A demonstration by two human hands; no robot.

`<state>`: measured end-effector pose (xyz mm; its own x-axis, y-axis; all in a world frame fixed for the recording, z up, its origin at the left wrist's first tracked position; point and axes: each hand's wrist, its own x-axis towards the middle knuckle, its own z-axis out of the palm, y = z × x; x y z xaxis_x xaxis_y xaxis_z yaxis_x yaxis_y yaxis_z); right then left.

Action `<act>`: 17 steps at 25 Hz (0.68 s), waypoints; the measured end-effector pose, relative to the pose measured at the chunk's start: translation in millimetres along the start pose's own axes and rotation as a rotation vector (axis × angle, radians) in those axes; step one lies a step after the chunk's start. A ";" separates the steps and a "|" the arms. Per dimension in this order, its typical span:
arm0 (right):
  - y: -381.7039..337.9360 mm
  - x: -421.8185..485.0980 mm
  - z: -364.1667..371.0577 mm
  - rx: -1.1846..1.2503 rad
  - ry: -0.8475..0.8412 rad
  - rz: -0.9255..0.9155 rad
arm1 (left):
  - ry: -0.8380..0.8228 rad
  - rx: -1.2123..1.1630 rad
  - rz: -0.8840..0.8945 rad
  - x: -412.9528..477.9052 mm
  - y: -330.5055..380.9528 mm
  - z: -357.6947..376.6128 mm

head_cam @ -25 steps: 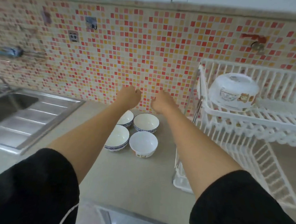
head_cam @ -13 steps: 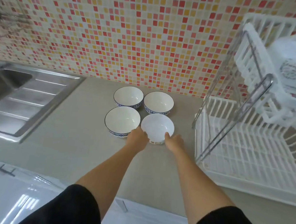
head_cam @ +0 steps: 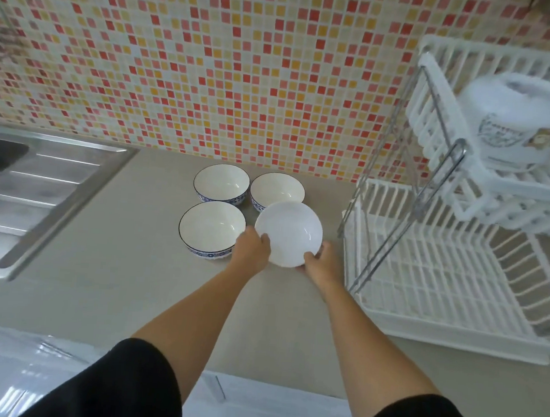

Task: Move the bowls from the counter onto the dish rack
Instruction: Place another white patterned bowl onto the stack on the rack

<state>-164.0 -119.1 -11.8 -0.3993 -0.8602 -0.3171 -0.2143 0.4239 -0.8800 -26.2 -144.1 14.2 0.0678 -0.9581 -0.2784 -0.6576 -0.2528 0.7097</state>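
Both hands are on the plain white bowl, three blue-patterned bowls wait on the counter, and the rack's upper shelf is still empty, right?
Not quite: the upper shelf of the dish rack is not empty. The head view shows a white bowl upside down there. The rest holds: left hand and right hand grip the plain white bowl, with three blue-patterned bowls on the counter.

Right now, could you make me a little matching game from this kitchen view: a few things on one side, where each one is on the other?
Things:
1. plain white bowl
2. blue-rimmed bowls
3. upside-down bowl
4. sink

Places:
A. on the rack's upper tier
B. at the far left, set into the counter
C. held between left hand and right hand
D. resting on the counter near the tiled wall

Pairs: 1-C, 2-D, 3-A, 4-B
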 end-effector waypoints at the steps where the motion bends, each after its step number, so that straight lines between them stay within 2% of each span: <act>1: -7.8 -4.1 -7.4 0.008 0.003 -0.026 | 0.021 -0.062 0.027 -2.9 8.2 -7.5; 4: -46.3 -14.8 -23.9 0.092 -0.041 -0.112 | 0.056 -0.338 0.090 -16.2 33.1 -31.7; 9: -130.7 -47.9 -50.9 0.267 -0.101 -0.192 | 0.121 -0.825 0.099 -30.7 80.8 -70.3; 13: -183.7 -67.9 -77.0 0.435 -0.069 -0.415 | 0.210 -1.031 0.307 -55.2 130.6 -95.1; 17: -232.3 -93.1 -123.5 0.516 -0.046 -0.648 | 0.199 -1.156 0.584 -79.9 179.4 -102.5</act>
<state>-187.1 -102.5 265.9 -0.2985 -0.9045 0.3048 0.0512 -0.3340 -0.9412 -72.7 -126.7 230.1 0.1679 -0.9432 0.2866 0.3850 0.3303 0.8618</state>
